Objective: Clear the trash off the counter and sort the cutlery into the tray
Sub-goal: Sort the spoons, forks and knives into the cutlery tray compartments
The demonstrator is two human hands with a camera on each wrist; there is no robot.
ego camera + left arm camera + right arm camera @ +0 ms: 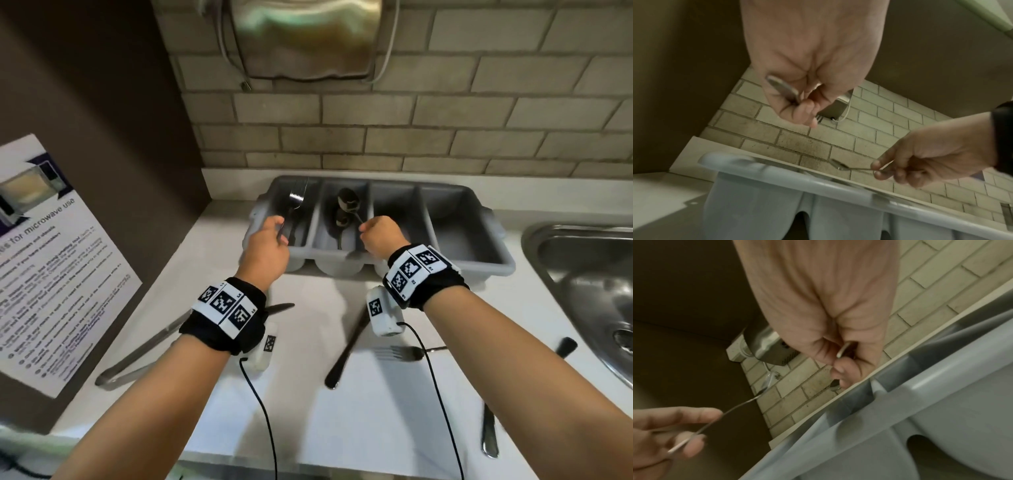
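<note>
A grey four-compartment cutlery tray (459,236) stands at the back of the white counter. My left hand (279,226) pinches a fork (297,197) by its handle, tines over the leftmost compartment. My right hand (368,229) pinches a spoon (347,200) by its handle, bowl over the second compartment, where another spoon (341,222) lies. In the left wrist view the fork handle (783,88) sits in my curled fingers above the tray rim (797,175). In the right wrist view the spoon handle (844,349) shows between thumb and fingers.
Metal tongs (137,356) lie at the left, a knife (279,308) under my left wrist, a dark-handled utensil (346,349) and a fork (400,353) in the middle, another utensil (489,435) near the front edge. A steel sink (589,284) is at the right.
</note>
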